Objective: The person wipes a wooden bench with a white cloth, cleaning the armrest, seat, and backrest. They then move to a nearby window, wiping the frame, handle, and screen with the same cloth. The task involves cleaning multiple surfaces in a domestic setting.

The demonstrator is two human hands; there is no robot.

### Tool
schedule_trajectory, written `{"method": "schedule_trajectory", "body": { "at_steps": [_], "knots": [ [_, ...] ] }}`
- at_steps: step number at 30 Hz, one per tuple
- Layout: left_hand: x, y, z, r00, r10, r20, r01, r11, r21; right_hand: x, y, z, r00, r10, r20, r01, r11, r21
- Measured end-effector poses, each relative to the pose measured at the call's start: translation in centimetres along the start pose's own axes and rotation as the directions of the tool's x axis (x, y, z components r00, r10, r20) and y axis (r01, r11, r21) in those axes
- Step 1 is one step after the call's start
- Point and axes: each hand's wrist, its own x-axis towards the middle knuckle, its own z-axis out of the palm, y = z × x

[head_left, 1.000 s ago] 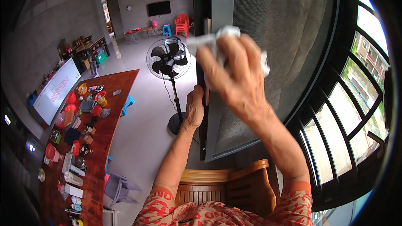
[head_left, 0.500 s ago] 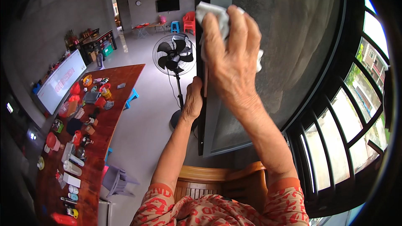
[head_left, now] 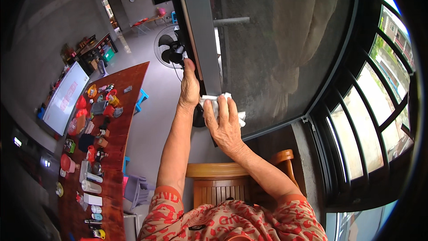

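Note:
A tall window sash [head_left: 285, 0] with a dark grey frame [head_left: 203, 31] and a dark, dusty pane stands open before me. My left hand [head_left: 190, 88] grips the sash's left edge, thumb pointing up; its other fingers are mostly hidden behind that edge. Low on the same frame, my right hand [head_left: 226, 129] presses a crumpled white cloth [head_left: 241, 117] against the surface. The cloth sticks out above and beside the fingers. Pale smears run over the pane's right part.
Right of the sash is a barred window [head_left: 356, 129]. A wooden chair [head_left: 218, 171] stands below my arms. Behind the sash is a black standing fan [head_left: 167, 47]. A long red-brown table [head_left: 133, 80] at left holds many small items, with a purple plastic chair [head_left: 139, 189] beside it.
My right hand has moved down the frame with the cloth, from the upper part to near the lower end. My left hand stays on the edge. The view has shifted.

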Motion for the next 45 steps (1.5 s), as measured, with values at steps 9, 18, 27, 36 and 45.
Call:
{"method": "schedule_trajectory", "body": {
  "at_steps": [9,18,27,36,45],
  "knots": [
    [0.3,1.2,1.4,0.994,-0.003,0.105,0.009,0.998,-0.058,0.1,1.8,-0.5,0.998,0.069,-0.002,-0.066,0.957,0.283],
    [2.2,0.7,0.1,0.981,-0.053,0.186,0.062,0.997,-0.042,-0.4,0.8,4.6,0.984,0.068,-0.163,-0.048,0.991,0.122],
    [4.4,-0.2,-0.7,0.982,-0.017,0.186,0.022,0.999,-0.026,-7.3,1.2,8.3,0.999,0.018,0.035,-0.022,0.993,0.112],
    [-1.5,-7.5,-2.5,0.978,0.065,-0.196,0.04,0.874,0.484,-10.6,1.9,9.0,0.956,0.008,0.294,-0.061,0.983,0.172],
    [-2.9,-8.2,-2.1,0.973,0.059,-0.225,0.064,0.864,0.5,-8.6,1.5,10.9,0.984,-0.099,0.15,0.072,0.982,0.177]
  ]
}}
